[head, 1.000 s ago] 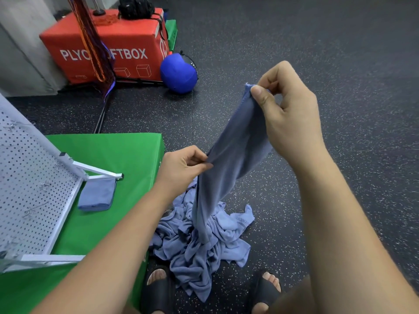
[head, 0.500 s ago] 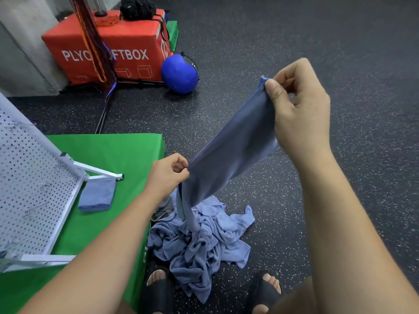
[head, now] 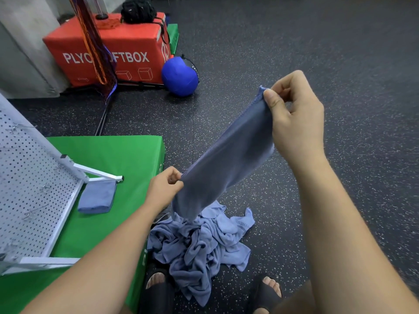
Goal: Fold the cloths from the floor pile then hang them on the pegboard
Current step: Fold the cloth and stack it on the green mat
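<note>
While the right hand [head: 297,118] pinches the top corner of a blue cloth [head: 229,159] between thumb and curled forefinger, the left hand [head: 164,189] pinches a lower edge. The soft, matte fabric sags between them in a slanted band, in the air above the floor pile [head: 199,243], and its loose end hangs in front of part of that pile. The pile is a crumpled heap of the same blue cloths on speckled black rubber flooring [head: 340,53], lying near two black slide sandals [head: 264,295] and against the side of a green padded mat [head: 127,155]. On the mat stands a tilted white perforated metal pegboard [head: 27,189] with small wire hooks, and one folded blue cloth [head: 97,197] lies flat just beside its frame foot. Farther off sit a red plyo soft box [head: 127,37] topped by a black bag [head: 138,11], and a round blue ball [head: 180,75].
</note>
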